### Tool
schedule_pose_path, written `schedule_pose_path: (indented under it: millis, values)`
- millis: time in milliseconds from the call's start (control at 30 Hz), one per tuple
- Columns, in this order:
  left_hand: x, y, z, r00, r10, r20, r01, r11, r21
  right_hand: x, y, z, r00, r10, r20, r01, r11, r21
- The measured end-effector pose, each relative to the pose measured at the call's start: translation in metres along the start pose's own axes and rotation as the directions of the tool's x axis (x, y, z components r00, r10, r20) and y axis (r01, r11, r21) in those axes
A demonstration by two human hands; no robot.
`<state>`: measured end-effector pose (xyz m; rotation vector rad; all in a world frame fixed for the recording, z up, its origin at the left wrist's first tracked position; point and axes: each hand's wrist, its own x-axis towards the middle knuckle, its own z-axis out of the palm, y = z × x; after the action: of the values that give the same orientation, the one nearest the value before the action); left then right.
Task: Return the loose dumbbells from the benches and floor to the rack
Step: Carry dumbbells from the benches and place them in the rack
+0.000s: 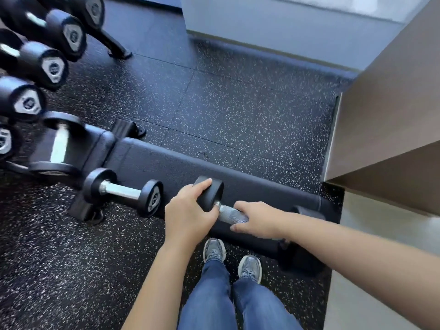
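View from the person's head, looking down at a gym floor (238, 103) of speckled black rubber. A low padded table (190, 167) runs across the middle of the scene, and the person's jeans and grey shoes (250, 265) show below it.

The task looks to be at an early or middle stage. The rack (112, 44) stands at the upper left, with several racked dumbbells (54, 67) on it, their ends facing the camera. At least three weights are still off the rack. A second dumbbell (123, 189) lies on the table's near edge, left of the hands. A larger dumbbell (59, 144) sits at the table's left end, just beside the rack; whether it rests on the pad is unclear.

Both hands are on one dumbbell (213, 196) at the near edge of the table, well apart from the rack. The left hand (188, 210) has its grip curled round the black head at the left end. The right hand (257, 220) has its grip closed round the knurled metal handle. The other head is mostly hidden behind the right forearm. Whether the weight has left the pad cannot be told. It has yet to be carried to the rack, and the other two would follow.
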<state>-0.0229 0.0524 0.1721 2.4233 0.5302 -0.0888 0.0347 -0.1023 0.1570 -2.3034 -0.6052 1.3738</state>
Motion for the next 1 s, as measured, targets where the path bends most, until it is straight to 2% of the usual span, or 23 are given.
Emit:
schedule_pose_path:
  millis: [100, 333, 500, 667, 833, 933, 1000]
  values:
    - [-0.012, 0.020, -0.042, 0.998, 0.041, -0.048, -0.041, 0.999, -0.003, -0.036, -0.033, -0.022, 0.999, -0.028, 0.040, 0.029, 0.999, -0.013]
    - [-0.057, 0.059, -0.123, 0.985, 0.053, -0.164, -0.058, 0.998, -0.031, -0.108, -0.092, -0.043, 0.996, -0.091, 0.024, 0.092, 0.995, -0.048]
    - [-0.088, 0.073, -0.164, 0.968, 0.001, -0.250, -0.018, 0.998, -0.065, -0.149, -0.126, -0.056, 0.983, -0.120, 0.140, 0.136, 0.985, -0.107]
    - [-0.112, 0.073, -0.198, 0.954, -0.082, -0.288, 0.039, 0.988, -0.152, -0.170, -0.157, -0.065, 0.930, -0.211, 0.302, 0.275, 0.944, -0.186]
    - [-0.127, 0.056, -0.233, 0.934, -0.152, -0.323, 0.082, 0.972, -0.220, -0.174, -0.193, -0.061, 0.851, -0.243, 0.465, 0.294, 0.955, -0.040]
    - [-0.138, 0.034, -0.255, 0.927, -0.188, -0.324, 0.080, 0.944, -0.320, -0.170, -0.221, -0.058, 0.795, -0.297, 0.529, 0.467, 0.856, -0.221]
    - [-0.149, 0.017, -0.268, 0.919, -0.218, -0.329, 0.088, 0.925, -0.369, -0.170, -0.243, -0.048, 0.776, -0.313, 0.547, 0.517, 0.813, -0.268]
